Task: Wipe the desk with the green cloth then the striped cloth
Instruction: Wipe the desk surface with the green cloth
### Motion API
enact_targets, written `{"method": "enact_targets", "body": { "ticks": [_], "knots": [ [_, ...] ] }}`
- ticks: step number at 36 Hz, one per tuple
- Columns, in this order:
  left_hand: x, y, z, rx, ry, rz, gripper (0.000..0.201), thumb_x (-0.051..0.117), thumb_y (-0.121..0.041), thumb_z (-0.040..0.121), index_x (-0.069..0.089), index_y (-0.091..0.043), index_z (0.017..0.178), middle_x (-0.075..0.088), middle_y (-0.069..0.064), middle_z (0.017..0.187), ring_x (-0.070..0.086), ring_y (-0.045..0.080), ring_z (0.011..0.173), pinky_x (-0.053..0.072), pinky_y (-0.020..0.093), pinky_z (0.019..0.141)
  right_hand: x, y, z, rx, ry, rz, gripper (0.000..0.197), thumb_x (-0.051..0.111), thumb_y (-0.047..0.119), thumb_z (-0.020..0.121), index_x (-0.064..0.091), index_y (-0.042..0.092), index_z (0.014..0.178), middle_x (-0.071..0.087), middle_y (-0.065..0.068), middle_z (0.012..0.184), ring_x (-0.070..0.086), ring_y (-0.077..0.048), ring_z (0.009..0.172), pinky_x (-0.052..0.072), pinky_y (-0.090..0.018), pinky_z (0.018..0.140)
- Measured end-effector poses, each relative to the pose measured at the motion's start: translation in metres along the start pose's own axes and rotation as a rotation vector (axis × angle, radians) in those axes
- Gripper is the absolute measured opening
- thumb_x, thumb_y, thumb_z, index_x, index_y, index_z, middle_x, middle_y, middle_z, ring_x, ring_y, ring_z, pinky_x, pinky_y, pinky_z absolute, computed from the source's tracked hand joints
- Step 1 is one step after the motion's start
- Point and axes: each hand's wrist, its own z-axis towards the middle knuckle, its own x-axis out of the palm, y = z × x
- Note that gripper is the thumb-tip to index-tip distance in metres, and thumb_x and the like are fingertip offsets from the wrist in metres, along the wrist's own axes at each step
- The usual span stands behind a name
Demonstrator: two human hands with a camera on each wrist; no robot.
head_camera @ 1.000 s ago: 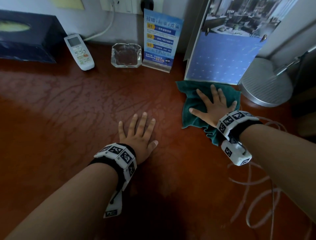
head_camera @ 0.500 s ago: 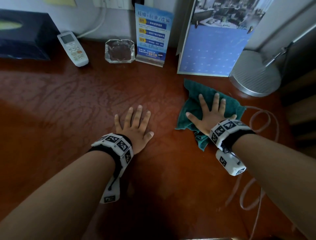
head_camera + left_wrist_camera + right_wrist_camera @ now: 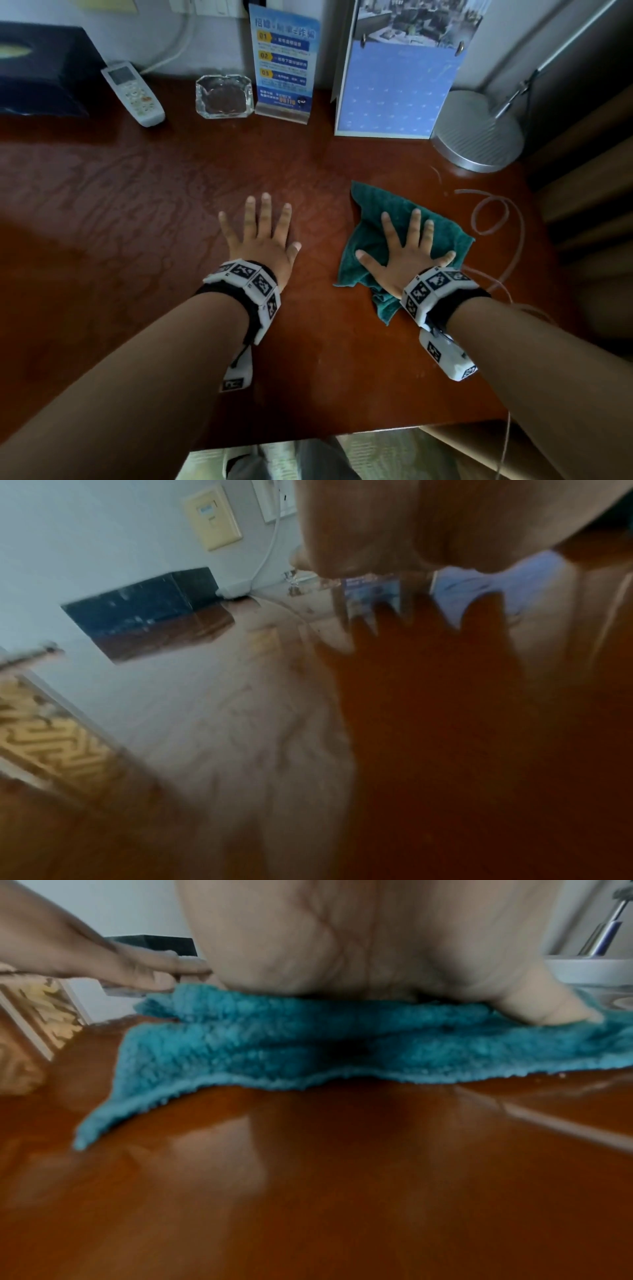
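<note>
- My right hand (image 3: 406, 255) is pressing flat, fingers spread and released, on the green cloth (image 3: 387, 219) — it is lying bunched on the surface (image 3: 137, 212), right of centre.
- My left hand (image 3: 262, 240) is resting flat beside it, fingers straight, gripping nothing.

Likely a hotel or guest room writing desk. Glossy red-brown desk (image 3: 137, 212) against a pale wall. Along the top of the frame, left to right: dark tissue box (image 3: 41, 68), white remote (image 3: 133, 92), glass ashtray (image 3: 224, 96), blue numbered notice in an acrylic stand (image 3: 284, 65), standing calendar (image 3: 400, 85), round silver lamp base (image 3: 479, 137). Wall sockets top centre; patterned carpet at left in the left-wrist view.
</note>
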Motion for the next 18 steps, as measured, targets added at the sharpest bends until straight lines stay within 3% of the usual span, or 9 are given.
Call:
{"method": "enact_targets", "body": {
  "ticks": [8, 18],
  "knots": [
    [0.037, -0.041, -0.070, 0.193, 0.049, -0.147, 0.062, 0.011, -0.043, 0.099, -0.035, -0.026, 0.136, -0.042, 0.002, 0.145, -0.032, 0.023, 0.138, -0.016, 0.059, 0.109, 0.008, -0.001, -0.022, 0.021, 0.021, -0.003, 0.086, 0.015, 0.084, 0.077, -0.021, 0.045, 0.144, -0.035, -0.003, 0.152, -0.022, -0.029, 0.143, 0.006, -0.073, 0.105],
    [0.065, -0.045, -0.078, 0.209, 0.036, -0.109, 0.061, 0.009, -0.046, 0.099, -0.035, -0.023, 0.136, -0.045, 0.002, 0.142, -0.033, 0.024, 0.138, -0.018, 0.058, 0.107, 0.026, -0.004, -0.042, 0.030, -0.014, 0.006, 0.085, 0.014, 0.083, 0.077, -0.019, 0.043, 0.145, -0.032, 0.000, 0.154, -0.021, -0.027, 0.144, 0.002, -0.070, 0.108]
  ]
}}
